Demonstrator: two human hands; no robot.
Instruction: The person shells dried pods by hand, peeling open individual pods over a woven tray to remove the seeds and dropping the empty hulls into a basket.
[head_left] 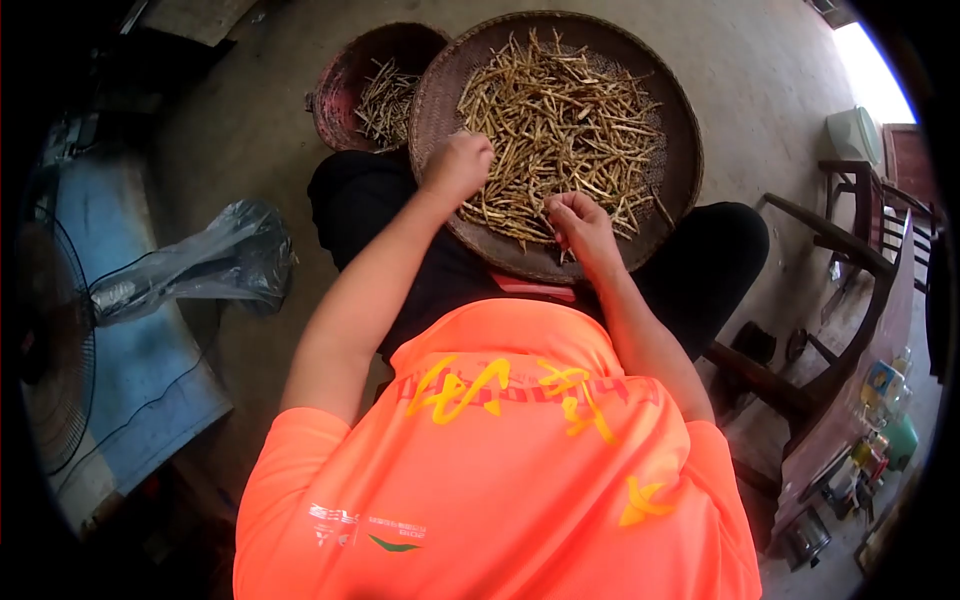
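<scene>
A round woven tray (685,130) rests at my knees, heaped with thin, dry, yellow-brown bean pods (560,120). Over its left edge, my left hand (460,168) is closed like a fist beside the pods; whatever it may hold is hidden. My right hand (583,228) is above the near part of the heap, thumb and fingers pinched together. What lies in that pinch is too small to make out. Left of the tray and partly behind it stands a reddish basin (338,95) holding a smaller pile of similar pods (388,105).
On the left, a clear plastic bag (240,255) hangs by a blue-topped table (130,330) and a fan (55,340). Wooden chairs (840,240) stand at right, near a table (815,450) with bottles and jars. A pale bucket (853,135) is farther back.
</scene>
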